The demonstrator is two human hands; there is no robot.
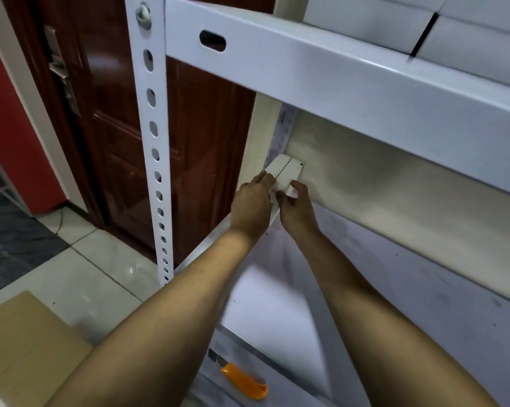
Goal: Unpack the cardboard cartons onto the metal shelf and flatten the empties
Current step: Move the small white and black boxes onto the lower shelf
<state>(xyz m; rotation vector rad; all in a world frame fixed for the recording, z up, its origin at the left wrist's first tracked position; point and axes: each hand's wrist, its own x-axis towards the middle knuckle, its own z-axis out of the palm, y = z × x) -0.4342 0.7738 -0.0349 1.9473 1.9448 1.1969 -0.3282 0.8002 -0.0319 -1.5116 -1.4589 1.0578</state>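
- At bottom left, cardboard carton (pixel 27 348) sits on the tiled floor (pixel 101 277), just beside the metal shelf (pixel 154 142)
- Behind the shelf post, dark red door (pixel 115 118)
- On the lower shelf board near its front edge, orange utility knife (pixel 243 380)
- At the back left corner of the lower level, left hand (pixel 252 207) has fingers curled over small white boxes (pixel 286 171)
- Just right of it, right hand (pixel 297 211) pinches the same boxes, thumb and fingers narrow
- Top right, stacked white boxes (pixel 394 27) on the upper level

Two small white boxes (pixel 286 171) are side by side at the white metal shelf's (pixel 424 289) back left corner. A brown carton (pixel 27 342) stands off its front left corner.
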